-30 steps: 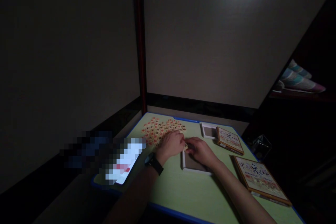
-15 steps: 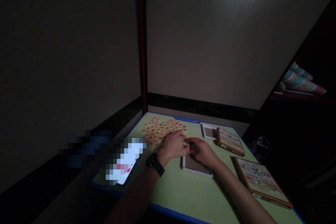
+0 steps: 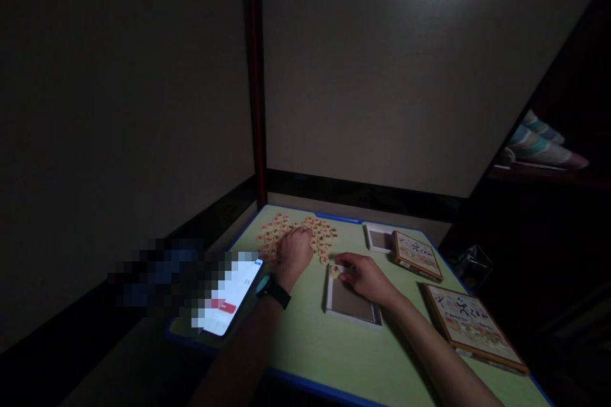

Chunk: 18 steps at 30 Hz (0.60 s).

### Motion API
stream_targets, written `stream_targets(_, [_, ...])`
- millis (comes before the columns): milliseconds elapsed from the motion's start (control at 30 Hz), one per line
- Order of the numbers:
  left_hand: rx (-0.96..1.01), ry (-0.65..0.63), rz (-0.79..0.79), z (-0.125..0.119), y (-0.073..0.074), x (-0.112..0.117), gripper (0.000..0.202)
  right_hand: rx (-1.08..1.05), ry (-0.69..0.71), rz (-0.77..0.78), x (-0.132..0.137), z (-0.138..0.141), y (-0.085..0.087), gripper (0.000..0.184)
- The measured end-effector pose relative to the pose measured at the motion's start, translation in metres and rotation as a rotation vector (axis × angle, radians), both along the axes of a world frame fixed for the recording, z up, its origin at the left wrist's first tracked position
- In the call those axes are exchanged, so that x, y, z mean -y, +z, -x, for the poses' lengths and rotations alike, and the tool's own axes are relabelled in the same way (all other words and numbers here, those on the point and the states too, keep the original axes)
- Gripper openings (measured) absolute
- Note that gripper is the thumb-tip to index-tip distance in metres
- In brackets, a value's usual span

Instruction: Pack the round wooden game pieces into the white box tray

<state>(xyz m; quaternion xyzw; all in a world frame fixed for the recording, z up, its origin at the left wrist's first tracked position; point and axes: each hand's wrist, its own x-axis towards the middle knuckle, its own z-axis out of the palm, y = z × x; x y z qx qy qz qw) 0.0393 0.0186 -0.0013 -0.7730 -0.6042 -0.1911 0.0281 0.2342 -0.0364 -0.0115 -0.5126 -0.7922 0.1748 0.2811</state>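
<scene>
My right hand (image 3: 360,273) has its thumb and fingers closed at the edge of a round Chinese chess piece (image 3: 335,271), marked with a dark character. This piece is at the far left corner of a shallow open box tray (image 3: 353,315) with white walls and a brown bottom. Farther left, my left hand (image 3: 296,249), a dark watch on its wrist, reaches down among the loose Chinese chess pieces (image 3: 321,229). Its fingertips are hidden behind the back of the hand. The scattered pieces carry red or dark characters and lie close together.
A second white tray (image 3: 375,227) sits at the back, partly beneath a printed box lid (image 3: 417,254). Another printed lid (image 3: 477,324) lies at the right. A lit phone (image 3: 238,289), partly pixelated, is at the left. The green table (image 3: 305,343) has a blue rim.
My left hand has moved away from my right hand, leftward onto the pile of pieces. My right hand stays by the tray, and the piece at its fingers now shows clearly.
</scene>
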Motion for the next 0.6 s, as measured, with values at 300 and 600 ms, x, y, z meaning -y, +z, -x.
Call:
stream_targets(300, [-0.025, -0.14, -0.006, -0.012, -0.004, 0.006, 0.031, 0.008, 0.011, -0.013, 0.002, 0.001, 0.0, 0.042])
stream_targets(600, [-0.054, -0.169, 0.019, -0.015, -0.007, 0.008, 0.028, -0.005, 0.02, -0.021, 0.001, 0.0, -0.001, 0.039])
